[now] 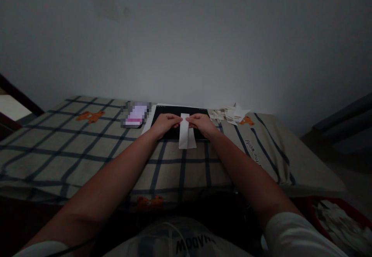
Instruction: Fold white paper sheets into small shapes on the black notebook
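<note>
Left hand (165, 123) and right hand (200, 123) met at the middle of the scene, each closed on an edge of a white paper strip (186, 135), fingertips pinching its upper part. Strip lay lengthwise, far end on a black mat (162, 111), near end over the plaid bedsheet (87, 148) with bear prints. A phone (136, 115), screen lit, sat just left of the mat. A pile of folded white paper pieces (231, 114) lay to the right of the mat, near the wall (186, 36). Lighting dim.
</note>
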`<state>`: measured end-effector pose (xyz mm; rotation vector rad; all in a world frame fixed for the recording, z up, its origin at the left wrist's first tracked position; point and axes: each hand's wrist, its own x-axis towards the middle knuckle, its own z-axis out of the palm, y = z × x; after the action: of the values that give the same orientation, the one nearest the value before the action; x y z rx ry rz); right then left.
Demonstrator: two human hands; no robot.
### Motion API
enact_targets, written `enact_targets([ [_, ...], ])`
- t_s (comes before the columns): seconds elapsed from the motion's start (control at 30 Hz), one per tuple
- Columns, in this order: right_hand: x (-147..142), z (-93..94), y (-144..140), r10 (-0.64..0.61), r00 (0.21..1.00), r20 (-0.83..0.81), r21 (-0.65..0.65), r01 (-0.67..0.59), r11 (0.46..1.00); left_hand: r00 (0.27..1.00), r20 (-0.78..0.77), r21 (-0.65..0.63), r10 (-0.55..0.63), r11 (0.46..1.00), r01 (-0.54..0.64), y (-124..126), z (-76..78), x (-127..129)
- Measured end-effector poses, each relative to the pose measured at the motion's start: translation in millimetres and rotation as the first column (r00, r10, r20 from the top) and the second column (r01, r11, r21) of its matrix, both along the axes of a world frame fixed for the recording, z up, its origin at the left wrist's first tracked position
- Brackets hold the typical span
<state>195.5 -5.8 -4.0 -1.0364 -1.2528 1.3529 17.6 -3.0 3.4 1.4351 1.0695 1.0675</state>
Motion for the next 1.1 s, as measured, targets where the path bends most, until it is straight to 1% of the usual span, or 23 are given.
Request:
enact_targets([
  [0.2,-1,4.6,-3,0.013,0.998,-0.057,-0.053,-0.016,0.998,1.000,-0.008,0.058,-0.015,0.998,0.015,-1,1.1,0],
  [0.47,-1,1.5,1,-0.013,0.998,-0.054,0.011,0.014,1.000,0.998,-0.005,0.055,-0.066,0.996,0.066,-3,0.7,3],
  [0.6,-1,1.3,1,0.009,1.000,-0.030,0.011,-0.009,1.000,0.998,-0.024,0.057,-0.066,0.996,0.068,-4,2.3,3],
  [0.77,-2,5.5,-2,-0.038,0.999,-0.004,-0.016,0.038,0.999,0.996,-0.028,0.048,-0.079,0.996,0.081,-4,0.5,2],
  [0.83,-1,6.5,-3,-0.035,0.999,0.028,-0.004,0.035,0.999,0.998,-0.035,0.066,-0.046,0.997,0.048,-1,-1.5,1],
  [0.97,0,4.5,-3,0.030,0.994,0.102,0.017,-0.032,0.999,0.997,-0.016,0.112,0.069,0.991,-0.067,4,-4.6,-1],
  [1.03,0,2.8,-3,0.035,0.992,0.122,0.022,-0.038,0.999,0.996,-0.002,0.099,0.084,0.992,-0.084,6,-4.8,-2],
  [1.1,0,2.6,-2,0.015,0.992,0.125,0.030,-0.019,0.999,0.998,0.014,0.059,0.067,0.996,-0.067,5,-4.2,-2],
])
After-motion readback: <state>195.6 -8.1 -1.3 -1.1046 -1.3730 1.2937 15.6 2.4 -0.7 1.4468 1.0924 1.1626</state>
